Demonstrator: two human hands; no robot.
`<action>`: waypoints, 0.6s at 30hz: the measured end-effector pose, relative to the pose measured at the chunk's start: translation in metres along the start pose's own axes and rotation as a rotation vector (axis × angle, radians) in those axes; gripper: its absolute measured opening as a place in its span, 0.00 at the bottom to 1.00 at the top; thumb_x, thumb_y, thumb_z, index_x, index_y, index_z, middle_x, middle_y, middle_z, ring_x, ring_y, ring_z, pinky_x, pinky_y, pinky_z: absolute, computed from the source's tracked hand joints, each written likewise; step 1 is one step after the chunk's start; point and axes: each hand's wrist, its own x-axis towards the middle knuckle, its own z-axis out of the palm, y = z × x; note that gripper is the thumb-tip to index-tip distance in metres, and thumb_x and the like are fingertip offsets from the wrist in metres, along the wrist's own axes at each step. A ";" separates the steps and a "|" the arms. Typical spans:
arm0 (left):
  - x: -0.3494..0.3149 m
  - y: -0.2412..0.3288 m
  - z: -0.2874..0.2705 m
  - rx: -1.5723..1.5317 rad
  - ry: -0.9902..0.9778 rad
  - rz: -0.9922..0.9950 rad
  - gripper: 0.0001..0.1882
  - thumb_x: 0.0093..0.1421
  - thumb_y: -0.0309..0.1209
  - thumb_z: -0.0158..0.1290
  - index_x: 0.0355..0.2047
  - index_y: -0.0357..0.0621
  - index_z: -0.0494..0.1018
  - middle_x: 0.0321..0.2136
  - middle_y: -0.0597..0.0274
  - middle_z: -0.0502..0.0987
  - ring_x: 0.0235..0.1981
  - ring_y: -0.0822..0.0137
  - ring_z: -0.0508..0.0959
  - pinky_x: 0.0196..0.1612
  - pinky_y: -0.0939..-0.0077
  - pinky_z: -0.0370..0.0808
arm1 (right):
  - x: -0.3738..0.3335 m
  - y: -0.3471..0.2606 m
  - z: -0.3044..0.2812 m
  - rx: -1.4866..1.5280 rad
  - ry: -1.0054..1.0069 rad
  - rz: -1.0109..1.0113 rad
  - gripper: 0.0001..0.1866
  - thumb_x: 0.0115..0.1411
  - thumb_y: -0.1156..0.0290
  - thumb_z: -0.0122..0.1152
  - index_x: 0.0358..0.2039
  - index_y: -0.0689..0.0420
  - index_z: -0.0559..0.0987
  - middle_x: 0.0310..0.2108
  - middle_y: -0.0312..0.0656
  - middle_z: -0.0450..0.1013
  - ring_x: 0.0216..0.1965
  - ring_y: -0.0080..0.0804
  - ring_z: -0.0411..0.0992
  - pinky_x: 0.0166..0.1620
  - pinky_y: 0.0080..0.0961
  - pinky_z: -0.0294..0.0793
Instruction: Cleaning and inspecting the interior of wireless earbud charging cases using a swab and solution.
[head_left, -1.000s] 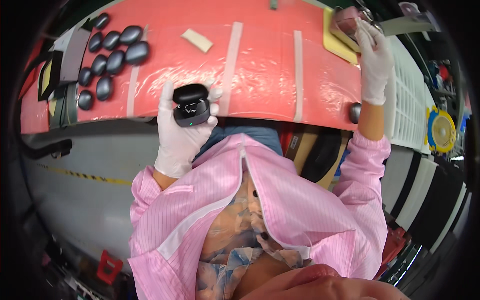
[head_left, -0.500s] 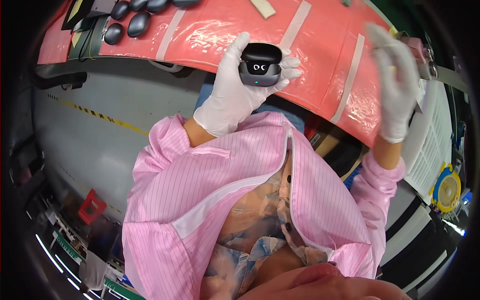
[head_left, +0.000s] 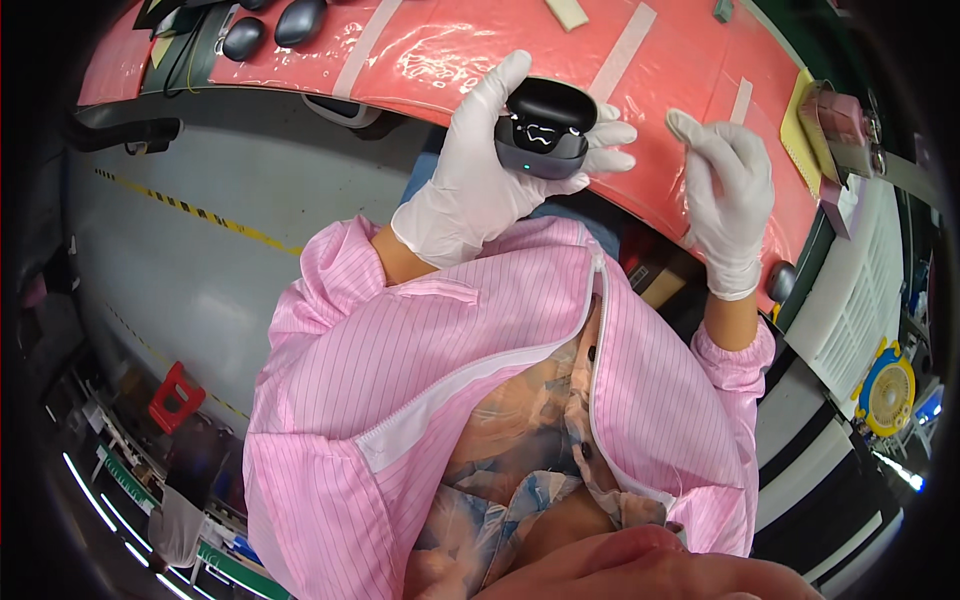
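A dark grey earbud charging case (head_left: 541, 150) lies in my left hand (head_left: 470, 165), its lid raised. The gloved thumb is along one side and the fingers reach out under the other. A small green light glows on the case's front, and bright white outlines show inside it. To the right, over the red mat, my gloved right hand (head_left: 728, 190) is raised with thumb and forefinger pressed together and the other fingers curled. Anything between those fingertips is too small or hidden to make out. The two hands are apart.
The red-covered table (head_left: 440, 70) carries pale tape strips. Dark rounded cases (head_left: 300, 22) sit at its far left, and another dark case (head_left: 781, 281) at its right edge. Yellow paper pads (head_left: 797, 130) stand at right, near a yellow-blue fan (head_left: 888, 390).
My right hand has come left and down from the table's right side, toward the case, its fingers now pinched. My left hand still holds the open case. The view has shifted slightly.
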 end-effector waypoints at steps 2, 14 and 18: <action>0.001 0.001 -0.008 -0.010 -0.013 -0.007 0.35 0.63 0.57 0.40 0.44 0.30 0.72 0.38 0.45 0.78 0.35 0.57 0.81 0.28 0.72 0.81 | 0.021 0.007 -0.002 -0.160 -0.130 -0.072 0.15 0.52 0.81 0.60 0.41 0.55 0.81 0.35 0.40 0.73 0.33 0.36 0.71 0.36 0.26 0.71; -0.001 -0.002 -0.027 0.034 0.158 0.209 0.32 0.65 0.55 0.37 0.34 0.33 0.72 0.26 0.45 0.79 0.23 0.58 0.79 0.21 0.73 0.74 | 0.109 -0.015 0.092 0.363 -0.174 0.051 0.09 0.56 0.71 0.59 0.38 0.58 0.78 0.34 0.44 0.75 0.36 0.39 0.73 0.41 0.29 0.70; -0.001 0.000 -0.032 0.052 0.185 0.217 0.32 0.65 0.54 0.38 0.35 0.31 0.73 0.26 0.45 0.79 0.21 0.58 0.79 0.20 0.73 0.74 | 0.059 -0.034 0.046 0.754 -0.274 0.218 0.08 0.59 0.79 0.57 0.40 0.63 0.76 0.35 0.41 0.76 0.40 0.29 0.74 0.44 0.21 0.71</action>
